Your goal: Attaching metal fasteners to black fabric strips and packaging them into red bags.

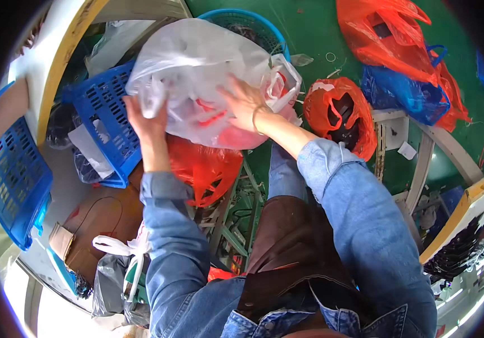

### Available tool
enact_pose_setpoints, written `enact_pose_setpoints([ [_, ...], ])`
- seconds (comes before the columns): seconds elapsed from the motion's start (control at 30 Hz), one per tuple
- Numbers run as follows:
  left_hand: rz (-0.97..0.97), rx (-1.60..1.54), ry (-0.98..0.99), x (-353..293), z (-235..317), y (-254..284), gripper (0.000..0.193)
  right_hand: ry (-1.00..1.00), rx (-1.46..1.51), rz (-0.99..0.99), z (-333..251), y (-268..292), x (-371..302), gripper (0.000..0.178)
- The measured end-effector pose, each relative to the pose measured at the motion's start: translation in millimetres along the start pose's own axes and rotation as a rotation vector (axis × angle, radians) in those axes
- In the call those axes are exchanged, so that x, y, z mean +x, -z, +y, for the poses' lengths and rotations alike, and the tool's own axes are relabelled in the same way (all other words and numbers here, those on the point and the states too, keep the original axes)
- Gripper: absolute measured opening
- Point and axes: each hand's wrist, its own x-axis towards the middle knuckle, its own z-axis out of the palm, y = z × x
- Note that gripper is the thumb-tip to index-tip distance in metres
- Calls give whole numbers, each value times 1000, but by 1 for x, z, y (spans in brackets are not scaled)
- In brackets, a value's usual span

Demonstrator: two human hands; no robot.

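The clear plastic bag is bulging between my two grips in the head view, resting partly over the blue crate beyond my left grip and the round blue basket beyond my right. My left hand is clamping a bunched fold at the bag's near-left corner, fingers curled shut on the film. My right hand is lying flat and spread on the bag's near-right flank, pressing rather than pinching, just short of the bag's white handles. The bag's long axis is running from my left grip up and across to my right, mouth pointing right. An orange bag is sitting just under both grips.
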Motion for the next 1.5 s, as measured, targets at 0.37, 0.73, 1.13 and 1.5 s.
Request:
enact_pose_setpoints([
  [0.37,-109,1769,-6,12,-91,74,56,13,1,121,43,-61,-25,23],
  [0.73,-1179,1921,735,-38,-103,85,41,-379,-371,-25,97,-83,11,29],
  [1.13,-727,1889,-64,32,-211,82,33,-246,-442,-604,75,-64,-22,27],
  [1.5,-433,894,184,-8,-70,61,47,-289,136,-41,5,-49,8,24],
])
